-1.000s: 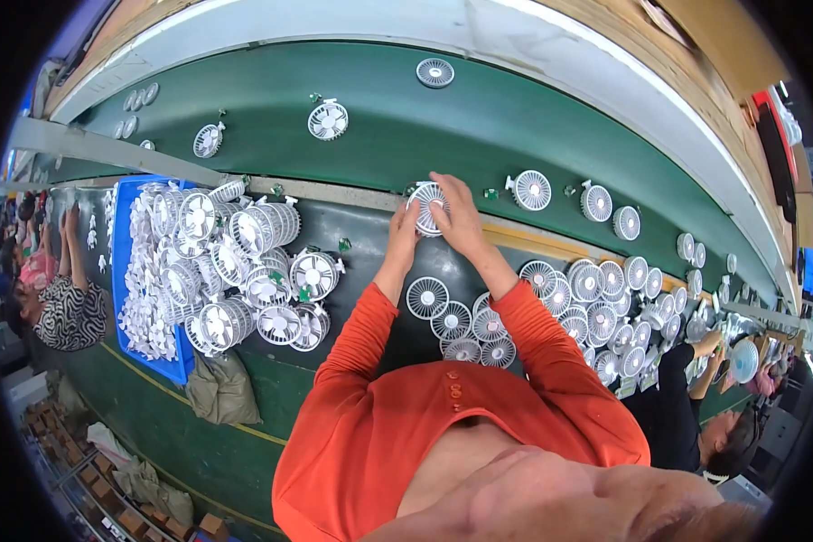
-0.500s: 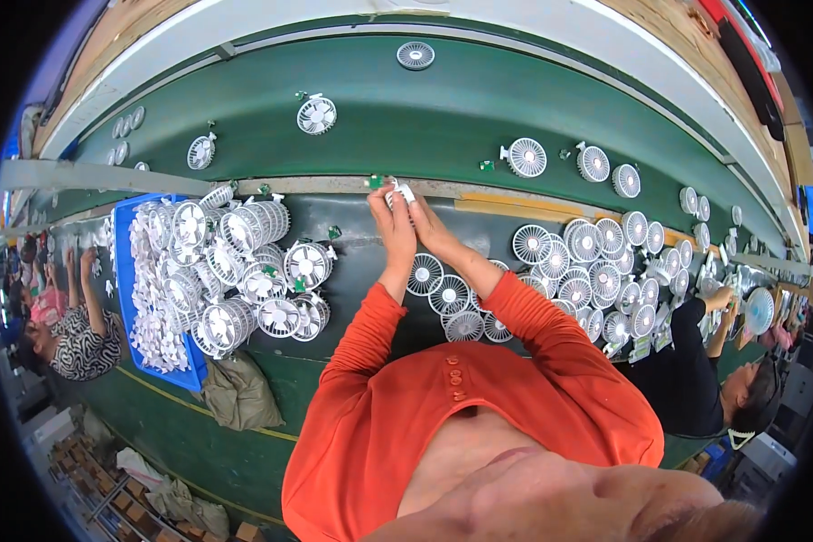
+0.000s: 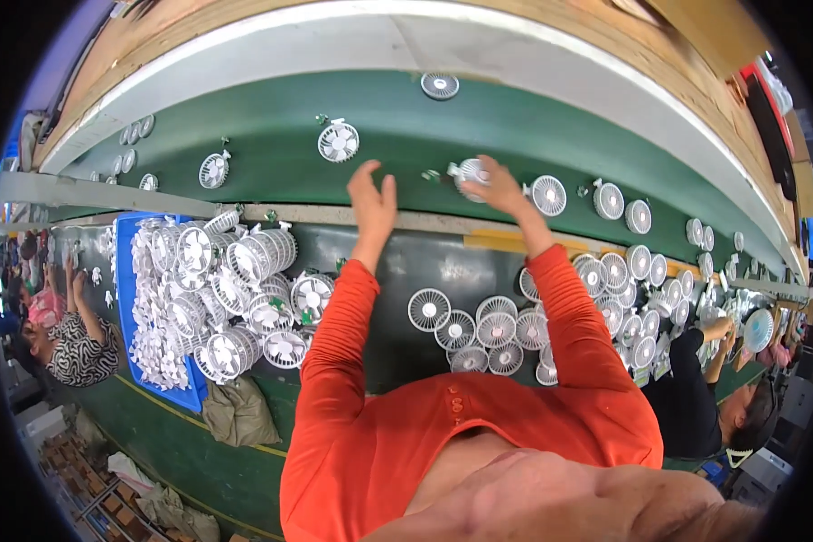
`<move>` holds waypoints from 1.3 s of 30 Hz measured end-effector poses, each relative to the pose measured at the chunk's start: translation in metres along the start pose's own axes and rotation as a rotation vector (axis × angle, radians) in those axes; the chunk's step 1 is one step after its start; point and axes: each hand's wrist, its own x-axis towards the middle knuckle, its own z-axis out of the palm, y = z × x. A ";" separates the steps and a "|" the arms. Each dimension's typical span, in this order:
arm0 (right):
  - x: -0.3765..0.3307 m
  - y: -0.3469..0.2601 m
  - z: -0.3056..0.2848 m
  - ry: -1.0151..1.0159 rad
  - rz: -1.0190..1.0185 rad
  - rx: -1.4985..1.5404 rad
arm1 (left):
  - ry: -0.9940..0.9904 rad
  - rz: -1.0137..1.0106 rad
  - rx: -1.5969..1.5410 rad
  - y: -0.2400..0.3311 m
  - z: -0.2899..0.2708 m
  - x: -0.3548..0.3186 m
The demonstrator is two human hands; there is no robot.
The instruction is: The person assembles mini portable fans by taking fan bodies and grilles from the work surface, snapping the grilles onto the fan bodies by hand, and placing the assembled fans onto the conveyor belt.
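My right hand (image 3: 504, 188) is over the green belt with its fingers on a white round fan head (image 3: 471, 173). A small green circuit board (image 3: 432, 174) lies just left of that fan head, slightly blurred. My left hand (image 3: 371, 206) is raised near the belt's close edge, holding nothing, with thumb and fingers apart. Beyond it on the belt sits a fan head with its blades showing (image 3: 338, 142). To the right of my right hand rests another white fan head (image 3: 547, 194).
A blue bin (image 3: 126, 303) of white fan blades, with fan housings piled against it, stands at left. Round white grilles (image 3: 497, 329) cover the bench at right. A metal rail (image 3: 316, 212) separates bench and belt. Co-workers sit on both sides.
My hands have separated from working together at the rail. The right hand has moved right and forward onto the belt with a fan head; the left has let go and opened.
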 end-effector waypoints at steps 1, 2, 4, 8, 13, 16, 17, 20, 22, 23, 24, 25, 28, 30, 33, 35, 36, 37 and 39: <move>0.013 0.020 -0.017 0.123 -0.107 -0.411 | 0.054 -0.013 0.027 -0.019 0.000 0.014; 0.026 0.025 -0.026 0.229 -0.097 -0.457 | 0.098 -0.016 0.086 -0.040 -0.003 0.026; 0.064 0.028 -0.038 0.345 -0.115 -0.457 | 0.100 -0.114 0.245 -0.069 -0.001 0.048; 0.117 0.064 -0.011 0.500 -0.594 -0.069 | -0.136 -0.282 0.478 -0.116 0.010 0.077; 0.174 0.067 0.038 0.463 -0.455 -0.236 | -0.057 -0.177 0.273 -0.115 0.033 0.075; 0.171 0.068 0.056 0.424 -0.351 -0.363 | -0.214 -0.126 0.437 -0.110 0.025 0.061; 0.166 0.068 0.058 0.409 -0.314 -0.412 | -0.255 -0.177 0.458 -0.109 0.024 0.055; 0.132 0.096 0.047 0.381 -0.142 -0.575 | -0.208 -0.269 0.112 -0.058 0.036 0.044; 0.081 -0.013 0.023 0.280 -0.130 0.088 | -0.077 -0.328 -0.117 -0.074 0.017 0.002; 0.064 -0.013 0.024 0.280 -0.145 0.231 | -0.015 -0.358 -0.347 -0.066 0.021 -0.013; 0.045 -0.013 0.025 0.277 -0.159 0.378 | -0.026 -0.457 -0.486 -0.058 0.025 -0.027; 0.023 -0.029 0.029 0.254 -0.147 0.593 | -0.033 -0.509 -0.471 -0.050 0.018 -0.042; -0.044 -0.047 0.033 0.094 -0.055 0.882 | -0.043 -0.726 -0.584 -0.009 0.014 -0.078; -0.079 -0.060 0.047 0.045 0.009 0.898 | -0.047 -0.809 -0.737 0.012 0.010 -0.101; -0.110 -0.049 0.088 0.062 -0.129 0.701 | 0.006 -1.010 -1.081 0.036 0.008 -0.128; -0.134 -0.067 0.098 0.288 -0.341 0.229 | 0.004 -1.156 -1.212 0.050 -0.012 -0.136; -0.142 -0.072 0.102 0.218 -0.306 0.225 | -0.044 -1.126 -1.303 0.038 -0.011 -0.148; -0.151 -0.076 0.102 0.250 -0.387 0.143 | -0.062 -1.131 -1.375 0.048 -0.019 -0.147; -0.163 -0.081 0.102 0.230 -0.543 0.011 | -0.067 -1.220 -1.585 0.060 -0.027 -0.151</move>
